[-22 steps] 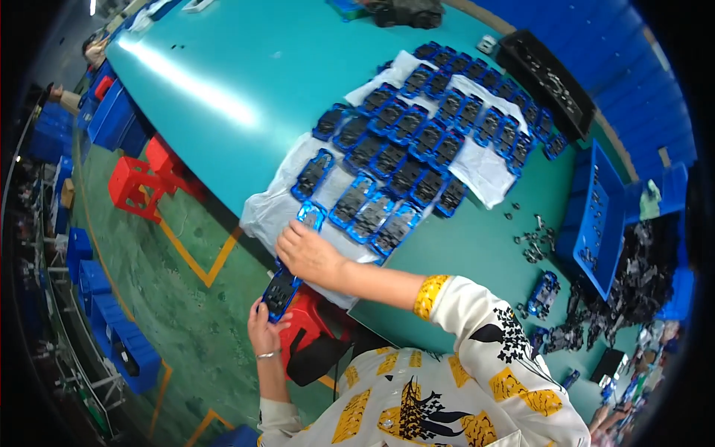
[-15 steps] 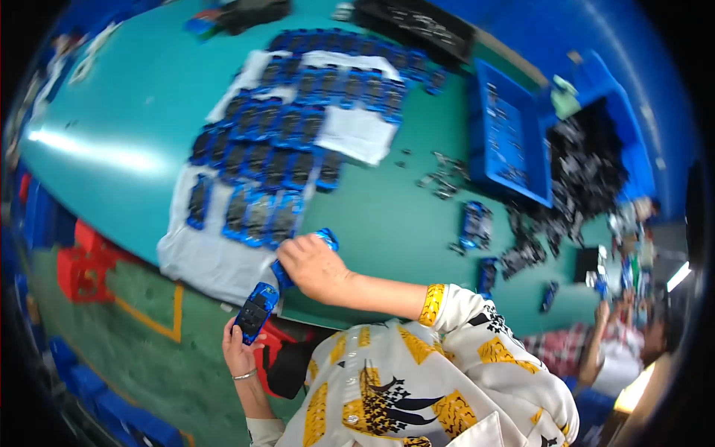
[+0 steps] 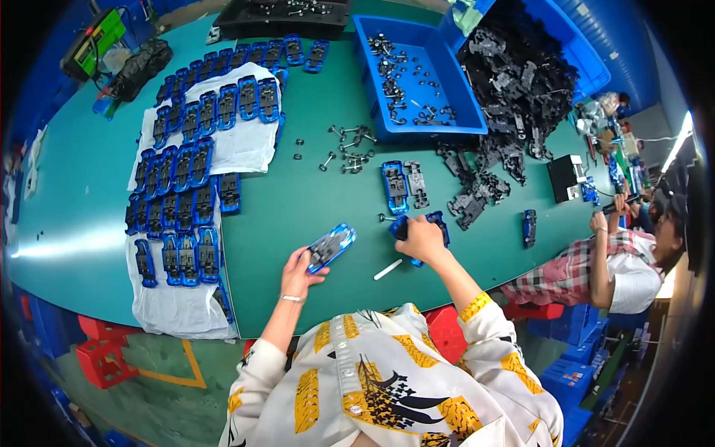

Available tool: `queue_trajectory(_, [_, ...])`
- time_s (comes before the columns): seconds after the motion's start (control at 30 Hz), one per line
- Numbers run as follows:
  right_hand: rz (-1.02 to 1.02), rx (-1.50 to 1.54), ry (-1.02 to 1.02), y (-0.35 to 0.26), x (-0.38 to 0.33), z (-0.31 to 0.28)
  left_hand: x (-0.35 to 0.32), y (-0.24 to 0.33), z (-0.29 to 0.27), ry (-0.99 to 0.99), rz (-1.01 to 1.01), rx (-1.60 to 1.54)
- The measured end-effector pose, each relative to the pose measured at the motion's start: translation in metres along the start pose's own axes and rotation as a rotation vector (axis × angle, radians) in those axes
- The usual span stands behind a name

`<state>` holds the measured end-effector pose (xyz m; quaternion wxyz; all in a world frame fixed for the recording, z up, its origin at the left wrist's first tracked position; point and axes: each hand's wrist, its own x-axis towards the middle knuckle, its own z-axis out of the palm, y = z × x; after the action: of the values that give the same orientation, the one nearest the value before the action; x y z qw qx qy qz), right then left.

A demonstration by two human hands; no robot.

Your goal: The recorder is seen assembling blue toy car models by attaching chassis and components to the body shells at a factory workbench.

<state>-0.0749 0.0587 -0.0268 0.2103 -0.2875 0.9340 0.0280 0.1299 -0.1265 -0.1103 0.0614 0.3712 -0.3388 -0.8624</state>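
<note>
Left hand (image 3: 298, 276) grips a blue toy-car shell (image 3: 331, 246) just above the green table (image 3: 298, 194). Right hand (image 3: 421, 238) closes on another blue piece (image 3: 439, 223) — I'd seat it squarely, axles (image 3: 350, 149) lying near.

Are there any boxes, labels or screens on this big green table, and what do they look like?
Device with green panel: far left corner, boxy, dark body with a bright green face.
Open blue bin: far side, rectangular, holding a few small dark parts.
Second blue bin: far right, heaped with black parts.
Small black box: right side, cube-like, with a white patch.
</note>
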Motion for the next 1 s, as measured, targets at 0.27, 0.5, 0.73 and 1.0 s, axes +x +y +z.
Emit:
queue_trajectory(0.27, [0.158,-0.100,0.005,0.024,-0.003,0.025,0.053,-0.018,0.072,0.069,0.046,-0.085])
queue_trajectory(0.5, [0.157,-0.089,-0.066,0.027,-0.003,0.010,0.067,-0.026,0.093,0.108,0.068,-0.078])
queue_trajectory(0.73, [0.007,0.039,0.153,-0.010,-0.002,-0.011,0.072,-0.033,0.090,0.134,0.065,-0.037])
queue_trajectory(1.0, [-0.444,0.057,0.362,-0.044,0.015,0.043,0.077,-0.038,0.082,0.146,0.031,0.164])
